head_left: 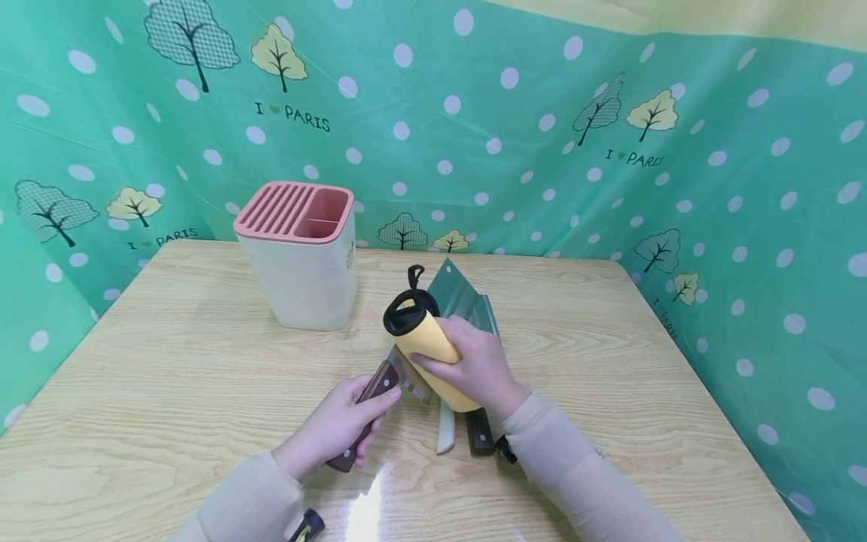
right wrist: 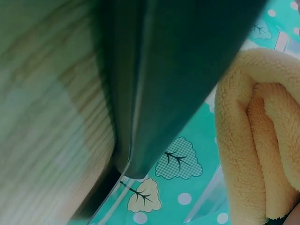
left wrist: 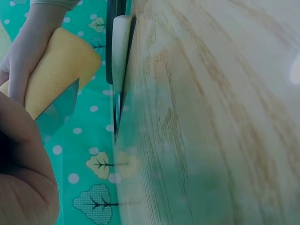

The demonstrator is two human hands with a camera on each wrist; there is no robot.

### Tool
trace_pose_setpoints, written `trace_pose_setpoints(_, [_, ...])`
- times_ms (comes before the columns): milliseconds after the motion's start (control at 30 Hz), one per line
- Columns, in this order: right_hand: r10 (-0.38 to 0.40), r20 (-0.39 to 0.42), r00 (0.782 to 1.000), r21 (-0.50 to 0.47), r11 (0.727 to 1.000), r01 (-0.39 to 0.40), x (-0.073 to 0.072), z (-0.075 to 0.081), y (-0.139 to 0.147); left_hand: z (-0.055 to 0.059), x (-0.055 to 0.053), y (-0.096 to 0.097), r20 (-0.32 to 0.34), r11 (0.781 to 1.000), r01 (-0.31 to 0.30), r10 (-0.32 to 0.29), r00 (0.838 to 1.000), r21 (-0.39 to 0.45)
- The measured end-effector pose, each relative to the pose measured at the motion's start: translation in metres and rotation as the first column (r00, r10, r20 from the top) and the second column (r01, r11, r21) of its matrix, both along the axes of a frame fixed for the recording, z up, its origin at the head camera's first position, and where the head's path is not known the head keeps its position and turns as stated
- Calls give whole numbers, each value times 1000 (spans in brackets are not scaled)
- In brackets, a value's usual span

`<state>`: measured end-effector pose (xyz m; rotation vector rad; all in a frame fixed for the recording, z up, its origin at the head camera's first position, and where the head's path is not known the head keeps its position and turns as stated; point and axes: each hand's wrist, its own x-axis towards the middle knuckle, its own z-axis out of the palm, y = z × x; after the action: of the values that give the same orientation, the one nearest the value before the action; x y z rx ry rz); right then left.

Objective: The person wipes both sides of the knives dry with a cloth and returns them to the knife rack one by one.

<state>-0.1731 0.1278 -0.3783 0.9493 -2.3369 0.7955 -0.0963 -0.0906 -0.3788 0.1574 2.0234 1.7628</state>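
Observation:
My left hand (head_left: 347,420) grips the dark brown riveted handle of a knife (head_left: 386,378), its blade angled up and away to the right. My right hand (head_left: 482,363) holds a folded yellow plush towel (head_left: 428,342) with black trim and a hanging loop, overlapping that blade in the head view. Towel and part of the blade also show in the left wrist view, while the right wrist view has the towel's thick folds (right wrist: 239,140). Below the towel lie a white-handled knife (head_left: 445,429) and a dark-handled knife (head_left: 479,435), partly hidden. Broad shiny blades (head_left: 455,290) reach out behind it.
A white knife holder (head_left: 298,282) with a pink slotted top stands at the back left of the wooden table (head_left: 169,376). Near the front edge, a black-ended object (head_left: 309,523) is partly covered by my left sleeve. A green patterned cloth (head_left: 447,173) hangs behind.

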Motion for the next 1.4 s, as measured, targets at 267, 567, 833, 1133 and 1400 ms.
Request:
trace_pose_setpoints(267, [1, -14, 1000, 6, 1000, -1, 2, 0, -2, 0, 0, 2, 0, 1000, -6, 6, 1000, 8])
trace_pose_setpoints(567, [13, -23, 1000, 11, 1000, -13, 4, 2, -3, 1, 1, 4, 3, 1000, -16, 16, 1000, 9])
trace_pose_setpoints(833, [27, -8, 1000, 17, 999, -27, 6, 5, -3, 1, 1, 6, 8, 999, -32, 32, 999, 17])
trace_pose_setpoints(1133, [46, -10, 999, 9, 999, -46, 8, 7, -5, 0, 1, 7, 6, 999, -40, 40, 999, 31])
trace_pose_setpoints(1400, [40, -29, 999, 22, 999, -39, 10, 7, -6, 2, 1, 8, -3, 999, -39, 39, 999, 34])
